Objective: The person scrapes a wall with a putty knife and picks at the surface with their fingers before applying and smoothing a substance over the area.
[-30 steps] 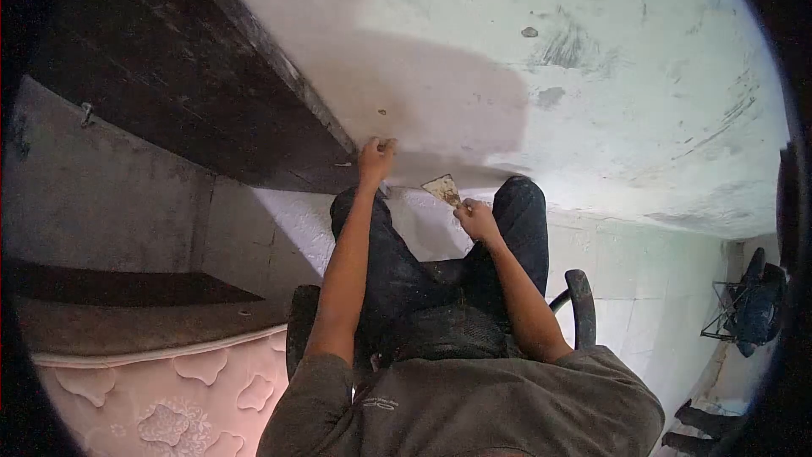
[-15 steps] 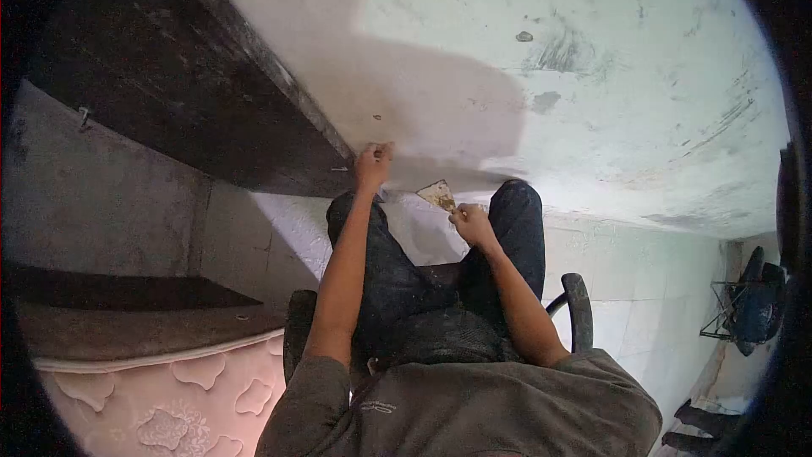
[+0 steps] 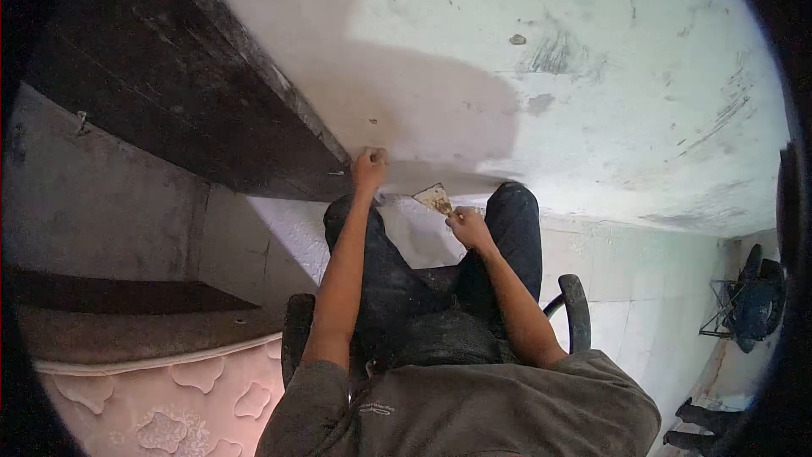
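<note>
My right hand (image 3: 468, 227) is closed round the handle of a putty knife (image 3: 434, 197). The blade is wedge-shaped and smeared with pale and brownish stuff, and it points up and left above my knees. My left hand (image 3: 370, 169) is held up at the wall (image 3: 440, 118), close to the lower corner of a dark wooden panel (image 3: 194, 93). Its fingers are curled together, and whatever may be between them is too small to make out. Whether those fingertips touch the wall cannot be told.
I sit in a chair with dark armrests (image 3: 575, 313), my knees close to the stained, pitted wall. A pink patterned mattress (image 3: 161, 398) lies at lower left, beside a brown wooden edge (image 3: 144, 330). Dark items on a folding stand (image 3: 753, 305) are at far right.
My left hand has drawn down slightly, its fingers more curled in. The putty knife has tilted and shifted a little to the left in my right hand. The view has moved slightly.
</note>
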The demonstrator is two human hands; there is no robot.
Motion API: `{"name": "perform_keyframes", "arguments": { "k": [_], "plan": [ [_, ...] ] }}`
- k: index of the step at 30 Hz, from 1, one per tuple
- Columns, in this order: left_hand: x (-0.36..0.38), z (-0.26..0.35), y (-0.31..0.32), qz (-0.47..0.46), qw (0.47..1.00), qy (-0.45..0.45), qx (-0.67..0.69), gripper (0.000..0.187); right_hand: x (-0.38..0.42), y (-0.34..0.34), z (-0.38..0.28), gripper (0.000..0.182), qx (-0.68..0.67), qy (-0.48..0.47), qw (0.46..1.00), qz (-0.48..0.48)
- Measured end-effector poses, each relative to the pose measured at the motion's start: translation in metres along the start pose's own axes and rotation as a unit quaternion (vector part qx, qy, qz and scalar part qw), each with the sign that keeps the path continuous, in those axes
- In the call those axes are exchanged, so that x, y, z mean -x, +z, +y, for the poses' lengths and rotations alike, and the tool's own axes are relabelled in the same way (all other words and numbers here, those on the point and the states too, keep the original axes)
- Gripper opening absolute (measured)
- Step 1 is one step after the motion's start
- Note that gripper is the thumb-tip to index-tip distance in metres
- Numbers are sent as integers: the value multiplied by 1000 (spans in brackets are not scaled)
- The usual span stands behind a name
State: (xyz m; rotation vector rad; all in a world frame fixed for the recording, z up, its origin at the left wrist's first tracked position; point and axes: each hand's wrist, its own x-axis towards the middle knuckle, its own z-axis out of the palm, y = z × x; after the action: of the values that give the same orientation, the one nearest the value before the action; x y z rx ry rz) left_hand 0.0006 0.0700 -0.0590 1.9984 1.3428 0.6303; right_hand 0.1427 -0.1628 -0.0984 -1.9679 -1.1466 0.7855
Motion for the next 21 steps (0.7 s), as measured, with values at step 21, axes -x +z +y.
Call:
{"name": "perform_keyframes", "arguments": {
  "k": [21],
  "plan": [
    [-11, -13, 10, 2, 999, 23, -40, 39, -4, 4, 3, 33, -10, 58, 997, -41]
  ]
}}
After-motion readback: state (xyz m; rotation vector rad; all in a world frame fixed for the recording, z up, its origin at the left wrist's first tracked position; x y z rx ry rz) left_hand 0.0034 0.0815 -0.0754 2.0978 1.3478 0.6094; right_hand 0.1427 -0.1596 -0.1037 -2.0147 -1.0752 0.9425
